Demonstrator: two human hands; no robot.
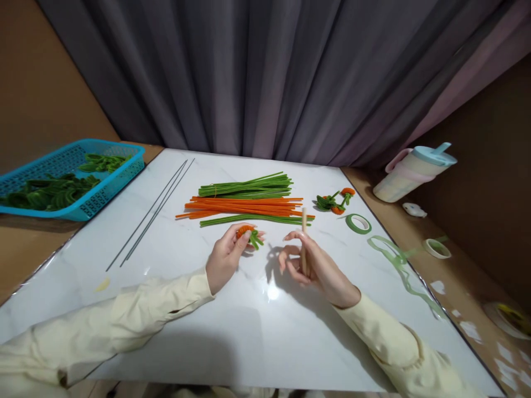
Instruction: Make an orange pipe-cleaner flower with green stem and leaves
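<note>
My left hand [224, 257] pinches a small piece made of pipe cleaners [244, 231], with a coiled orange body and short green strips. To its right, my right hand [326, 271] holds a thin wooden stick [304, 218] upright, held between the thumb and palm, its other fingers loosely bent. The two hands are apart, above the white marbled tabletop [257, 331]. Just beyond them lie orange pipe cleaners [244, 206] between a bundle of green pipe cleaners [249, 188] and a thinner row of green ones [253, 221].
Finished-looking orange and green pieces [337, 209] lie at right, beside a roll of green tape [358, 224] and a loose green strip [398, 260]. Thin dark rods [157, 210] lie at left near a blue basket [78, 213] of green pieces. A tumbler [404, 174] stands at far right.
</note>
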